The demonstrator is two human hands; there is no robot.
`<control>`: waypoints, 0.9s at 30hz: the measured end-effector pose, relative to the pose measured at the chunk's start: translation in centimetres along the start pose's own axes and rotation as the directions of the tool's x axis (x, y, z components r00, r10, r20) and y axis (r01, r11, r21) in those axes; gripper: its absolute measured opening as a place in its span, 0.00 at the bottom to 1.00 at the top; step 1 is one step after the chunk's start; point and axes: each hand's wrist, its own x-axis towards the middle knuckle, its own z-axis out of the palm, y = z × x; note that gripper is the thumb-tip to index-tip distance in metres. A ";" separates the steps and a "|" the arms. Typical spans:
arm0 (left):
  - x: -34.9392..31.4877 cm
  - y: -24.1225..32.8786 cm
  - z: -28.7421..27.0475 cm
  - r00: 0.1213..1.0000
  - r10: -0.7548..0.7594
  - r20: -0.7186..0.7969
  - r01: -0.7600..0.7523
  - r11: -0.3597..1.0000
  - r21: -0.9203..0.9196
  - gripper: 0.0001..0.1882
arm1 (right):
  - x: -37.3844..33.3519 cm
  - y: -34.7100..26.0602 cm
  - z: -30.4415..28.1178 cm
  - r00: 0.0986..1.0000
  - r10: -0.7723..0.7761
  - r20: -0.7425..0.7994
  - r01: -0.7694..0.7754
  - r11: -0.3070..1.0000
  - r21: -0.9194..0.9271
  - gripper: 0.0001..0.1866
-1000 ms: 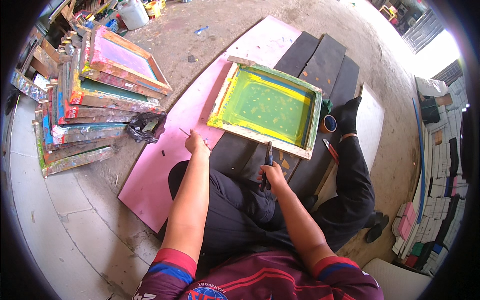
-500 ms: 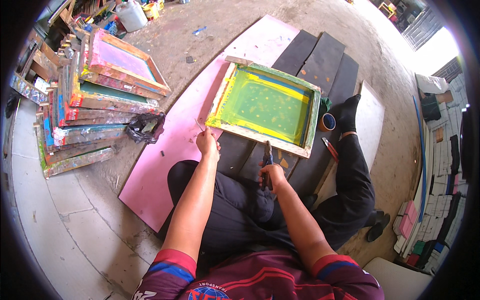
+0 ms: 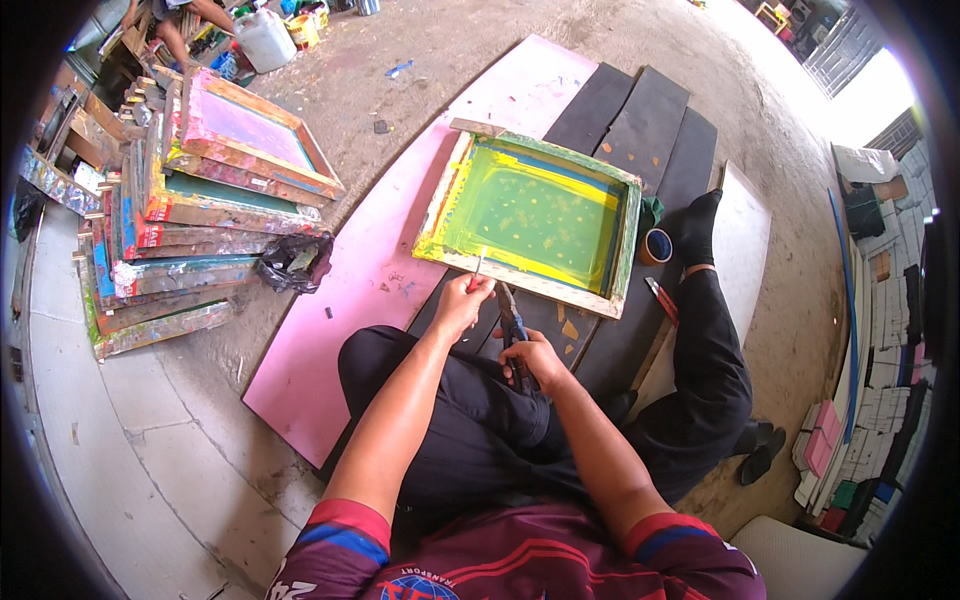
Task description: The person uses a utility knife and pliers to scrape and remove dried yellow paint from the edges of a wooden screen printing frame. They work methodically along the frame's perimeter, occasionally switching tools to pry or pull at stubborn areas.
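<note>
A screen-printing frame (image 3: 540, 287) lies in front of me, its mesh green with yellow borders and pale specks. At its near edge, my left hand (image 3: 462, 306) is closed round a slim red-handled tool (image 3: 477, 268) with a thin shaft; its exact kind is unclear. The shaft points up toward the frame. My right hand (image 3: 538, 360) grips a pair of dark pliers (image 3: 511, 318) by the handles. Their jaws point up, just short of the frame's near bar and close beside my left hand.
Dark boards (image 3: 640, 120) and a pink sheet (image 3: 310, 370) lie under the frame. Right of it are a tape roll (image 3: 656, 246) and a red cutter (image 3: 661, 300). Stacked paint-stained frames (image 3: 190, 240) and a black plastic bag (image 3: 296, 262) stand left. Another person's leg (image 3: 172, 40) shows far left.
My left hand has moved right with its slim tool, from the frame's near-left corner to beside the pliers. The pliers have shifted slightly left and nearer. Another person's leg has appeared far left.
</note>
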 end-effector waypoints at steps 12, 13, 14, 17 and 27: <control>2.1 -0.8 -0.8 0.959 -0.019 -0.283 0.007 0.999 -0.045 0.13 | 0.6 0.1 0.3 0.979 0.027 -0.202 -0.039 0.998 -0.057 0.18; 2.6 -1.0 -1.6 0.926 -0.065 -0.372 0.036 0.996 -0.083 0.14 | 1.0 0.6 -0.3 0.974 0.023 -0.226 -0.042 0.996 -0.078 0.18; 2.9 -1.2 -2.5 0.895 -0.107 -0.433 0.036 0.985 -0.169 0.14 | 1.1 0.7 -0.4 0.971 0.031 -0.236 -0.051 0.996 -0.078 0.18; 4.2 -0.6 -5.5 0.760 -0.252 -0.599 -0.011 0.917 -0.399 0.14 | 1.2 0.5 -0.6 0.965 0.046 -0.258 -0.067 0.995 -0.073 0.17; 4.3 0.4 -7.4 0.647 -0.404 -0.647 -0.047 0.825 -0.563 0.16 | 3.3 1.2 -0.2 0.952 0.012 -0.306 -0.036 0.997 -0.071 0.15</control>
